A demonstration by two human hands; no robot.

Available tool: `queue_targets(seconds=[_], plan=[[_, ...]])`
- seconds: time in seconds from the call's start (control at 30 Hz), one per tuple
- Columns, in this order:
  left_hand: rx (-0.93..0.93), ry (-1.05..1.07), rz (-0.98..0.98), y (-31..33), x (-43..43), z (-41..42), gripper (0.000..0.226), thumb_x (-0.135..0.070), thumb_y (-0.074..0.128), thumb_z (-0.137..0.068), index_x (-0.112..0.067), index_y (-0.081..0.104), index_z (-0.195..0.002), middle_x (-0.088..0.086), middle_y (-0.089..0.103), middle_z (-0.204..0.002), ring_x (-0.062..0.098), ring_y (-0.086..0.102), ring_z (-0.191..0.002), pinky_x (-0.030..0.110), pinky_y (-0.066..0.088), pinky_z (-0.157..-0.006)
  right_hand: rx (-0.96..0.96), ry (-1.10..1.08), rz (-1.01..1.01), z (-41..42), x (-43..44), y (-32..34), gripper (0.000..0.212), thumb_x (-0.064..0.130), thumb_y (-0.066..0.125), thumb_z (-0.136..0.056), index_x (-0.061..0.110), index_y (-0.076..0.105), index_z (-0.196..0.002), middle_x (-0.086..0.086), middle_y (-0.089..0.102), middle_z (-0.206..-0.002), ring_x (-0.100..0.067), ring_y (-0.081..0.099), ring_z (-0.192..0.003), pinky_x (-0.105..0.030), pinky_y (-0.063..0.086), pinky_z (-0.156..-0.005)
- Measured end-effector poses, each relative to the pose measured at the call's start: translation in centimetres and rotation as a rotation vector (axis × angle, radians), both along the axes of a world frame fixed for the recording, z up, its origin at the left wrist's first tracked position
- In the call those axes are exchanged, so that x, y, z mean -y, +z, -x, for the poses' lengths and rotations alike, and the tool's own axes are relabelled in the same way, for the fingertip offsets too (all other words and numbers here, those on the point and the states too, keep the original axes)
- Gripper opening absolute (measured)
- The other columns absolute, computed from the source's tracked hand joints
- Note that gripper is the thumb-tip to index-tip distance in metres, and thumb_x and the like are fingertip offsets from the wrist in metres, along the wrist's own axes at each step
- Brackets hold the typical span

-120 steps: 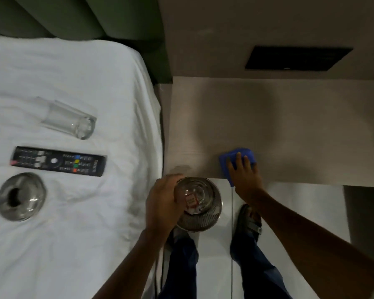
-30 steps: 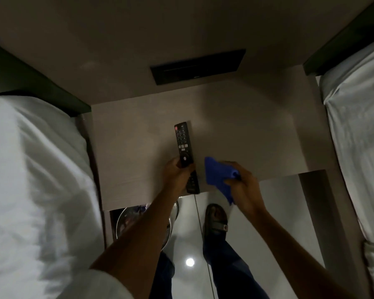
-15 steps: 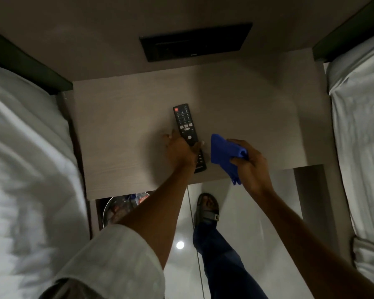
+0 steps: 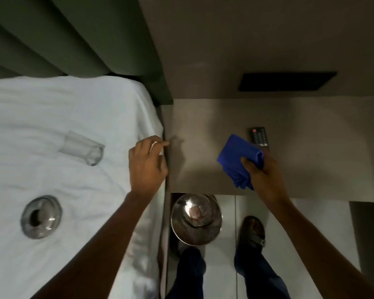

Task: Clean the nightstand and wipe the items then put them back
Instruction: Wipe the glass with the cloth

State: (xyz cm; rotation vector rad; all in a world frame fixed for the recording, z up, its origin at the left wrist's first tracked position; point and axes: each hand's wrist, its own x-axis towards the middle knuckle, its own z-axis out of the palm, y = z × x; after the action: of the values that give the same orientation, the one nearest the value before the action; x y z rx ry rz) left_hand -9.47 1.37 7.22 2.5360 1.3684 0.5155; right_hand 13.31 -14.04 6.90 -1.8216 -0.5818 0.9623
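Note:
The black remote [image 4: 259, 137] lies on the beige nightstand [image 4: 203, 130], partly hidden behind the blue cloth [image 4: 239, 159]. My right hand [image 4: 265, 171] is shut on that cloth, above the nightstand's front part. My left hand [image 4: 147, 164] hovers over the edge of the white bed [image 4: 52, 108], holding nothing, fingers loosely curled. A clear drinking glass [image 4: 82, 151] lies on its side on the bed to the left of that hand. A round glass ashtray [image 4: 41, 216] rests on the bed nearer to me.
A shiny metal bin [image 4: 195, 220] stands on the floor just below the nightstand's front edge, by my feet. A dark panel [image 4: 287, 81] is set in the wall behind the nightstand. The green padded headboard [image 4: 73, 35] rises behind the bed.
My left hand has let go of the remote, which stays on the nightstand, and has moved left over the bed. My view has swung left, bringing the glass and ashtray into sight.

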Motion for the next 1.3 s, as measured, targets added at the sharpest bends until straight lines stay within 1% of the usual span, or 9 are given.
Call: queue_targets(seconds=[0.17, 0.37, 0.57, 0.7, 0.9, 1.03, 1.13, 1.23, 1.3], plan=[[-0.357, -0.072, -0.172, 4.7, -6.8, 12.7, 0.073, 0.001, 0.059, -0.058, -0.012, 0.057, -0.129, 0.013, 0.058, -0.133, 0.035, 0.05, -0.126, 0.048, 0.038, -0.097, -0.002, -0.014, -0.078, 5.8, -2.7, 1.1, 0.027, 0.013, 0.058, -0.092, 0.033, 0.057, -0.111, 0.012, 0.065, -0.1, 0.003, 0.064, -0.085, -0.014, 0.05, -0.065], [-0.727, -0.081, 0.065, 5.0, -13.3, 21.4, 0.1, -0.007, 0.068, -0.062, -0.017, 0.027, -0.152, 0.01, 0.026, -0.16, 0.034, 0.029, -0.144, 0.051, 0.028, -0.11, 0.164, 0.058, -0.078, 11.1, -3.8, 1.1, 0.032, 0.021, 0.055, -0.095, 0.018, 0.05, -0.126, 0.015, 0.061, -0.1, 0.006, 0.06, -0.087, -0.006, 0.047, -0.065], [-0.529, -0.151, 0.072, 5.3, -14.0, 20.1, 0.082, -0.055, 0.074, -0.051, -0.01, 0.063, -0.12, 0.016, 0.063, -0.116, 0.041, 0.058, -0.104, 0.049, 0.043, -0.094, 0.359, 0.089, -0.107, 13.0, -3.0, 3.5, 0.03, 0.009, 0.054, -0.094, 0.018, 0.053, -0.123, 0.013, 0.061, -0.082, 0.003, 0.059, -0.059, -0.008, 0.042, -0.05], [-0.296, -0.186, 0.203, 5.3, -9.6, 16.5, 0.083, -0.067, 0.062, -0.055, -0.013, 0.067, -0.117, 0.008, 0.072, -0.113, 0.027, 0.069, -0.1, 0.036, 0.045, -0.097, 0.512, 0.262, -0.253, 15.1, -4.1, 6.0, 0.056, -0.012, 0.056, -0.081, 0.014, 0.053, -0.131, -0.005, 0.051, -0.138, -0.022, 0.053, -0.119, -0.038, 0.044, -0.102], [0.167, -0.125, 0.717, 3.9, -1.0, 8.4, 0.053, -0.046, 0.075, -0.044, -0.033, 0.063, -0.094, -0.011, 0.067, -0.091, 0.007, 0.065, -0.085, 0.034, 0.056, -0.081, 1.073, 0.765, -0.32, 15.8, -4.6, 5.9, 0.046, 0.003, 0.058, -0.078, 0.012, 0.062, -0.123, -0.009, 0.058, -0.135, -0.027, 0.047, -0.131, -0.053, 0.033, -0.111], [0.196, -0.159, 0.685, 2.8, 1.1, 5.6, 0.054, -0.041, 0.089, -0.048, -0.041, 0.065, -0.097, -0.029, 0.063, -0.09, -0.002, 0.062, -0.088, 0.018, 0.052, -0.081, 0.867, 0.727, -0.092, 12.1, -3.5, 5.6, 0.051, 0.021, 0.036, -0.083, 0.012, 0.056, -0.128, -0.008, 0.055, -0.138, -0.022, 0.045, -0.133, -0.053, 0.02, -0.114], [0.118, -0.264, 0.66, 2.5, 2.2, 4.0, 0.074, -0.034, 0.089, -0.053, -0.039, 0.061, -0.122, -0.036, 0.052, -0.111, 0.003, 0.055, -0.108, 0.024, 0.048, -0.097, 0.658, 0.537, 0.027, 8.8, -3.6, 5.8, 0.045, 0.027, 0.036, -0.082, 0.02, 0.063, -0.117, -0.002, 0.069, -0.116, -0.019, 0.062, -0.108, -0.042, 0.039, -0.099], [0.076, -0.324, 0.624, 2.4, 3.0, 2.9, 0.081, -0.049, 0.081, -0.055, -0.038, 0.054, -0.131, -0.028, 0.05, -0.123, -0.001, 0.047, -0.119, 0.018, 0.039, -0.102, 0.181, 0.252, 0.2, 5.1, -3.9, 5.5, 0.018, 0.021, 0.042, -0.088, 0.023, 0.06, -0.088, 0.004, 0.065, -0.071, -0.015, 0.061, -0.062, -0.03, 0.046, -0.062], [0.105, -0.279, 0.656, 2.4, 3.5, 2.2, 0.083, -0.053, 0.082, -0.056, -0.036, 0.053, -0.132, -0.02, 0.053, -0.128, -0.002, 0.049, -0.12, 0.018, 0.04, -0.102, -0.229, -0.043, 0.272, 3.2, -3.0, 4.6, 0.017, 0.017, 0.046, -0.088, 0.019, 0.059, -0.078, 0.002, 0.065, -0.065, -0.013, 0.061, -0.06, -0.036, 0.048, -0.064]])
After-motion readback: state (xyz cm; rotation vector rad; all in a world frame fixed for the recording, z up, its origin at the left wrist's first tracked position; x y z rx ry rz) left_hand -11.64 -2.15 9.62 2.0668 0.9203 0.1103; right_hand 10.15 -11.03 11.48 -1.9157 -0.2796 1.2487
